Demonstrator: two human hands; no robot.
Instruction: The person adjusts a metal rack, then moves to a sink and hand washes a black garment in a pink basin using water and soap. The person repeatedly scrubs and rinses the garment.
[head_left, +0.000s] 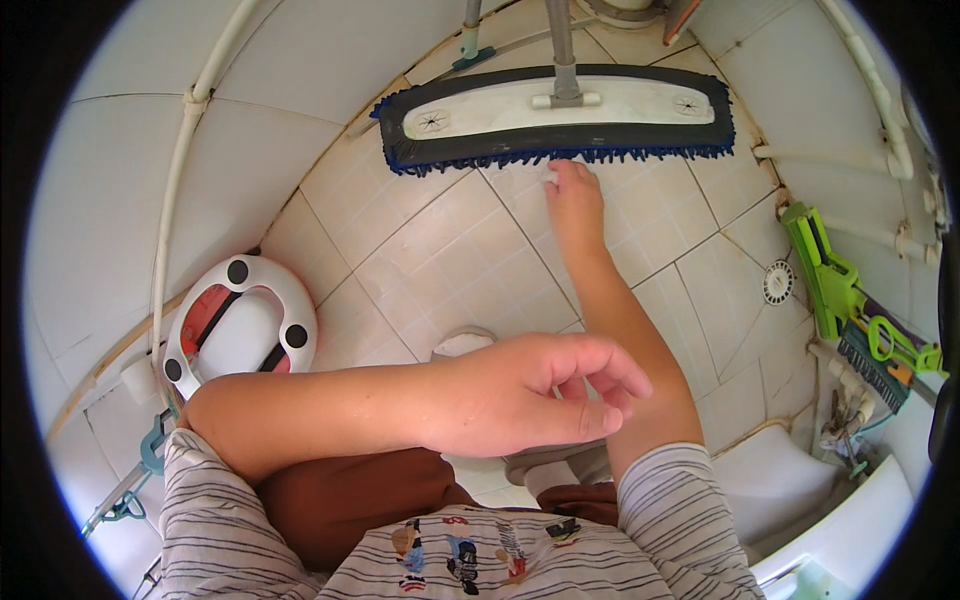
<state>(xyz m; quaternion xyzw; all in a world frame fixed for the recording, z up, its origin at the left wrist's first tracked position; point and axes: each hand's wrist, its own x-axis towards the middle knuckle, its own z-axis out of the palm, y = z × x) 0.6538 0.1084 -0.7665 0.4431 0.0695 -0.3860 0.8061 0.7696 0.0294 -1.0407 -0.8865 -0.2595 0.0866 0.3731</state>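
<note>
My right hand (578, 196) reaches down to the tiled floor (450, 255), its fingertips at the front fringe of a wide flat mop. A small white piece (551, 178), too small to identify, shows between its thumb and fingers. The flat mop head (637, 135) lies across the floor, with a white plate, a dark border and blue chenille fringe. Its grey handle (560, 34) rises out of the top of the view. My left hand (540, 394) hangs nearer the camera, in front of my right forearm, fingers loosely bent and apart, holding nothing.
A white-and-red child's toilet seat (300, 300) leans by the left wall. On the right are a round floor drain (778, 282), a green sponge-mop head (836, 281) and a dark-bristled brush (874, 364). A squeegee (472, 58) stands behind the flat mop. Pipes (171, 187) run along the walls.
</note>
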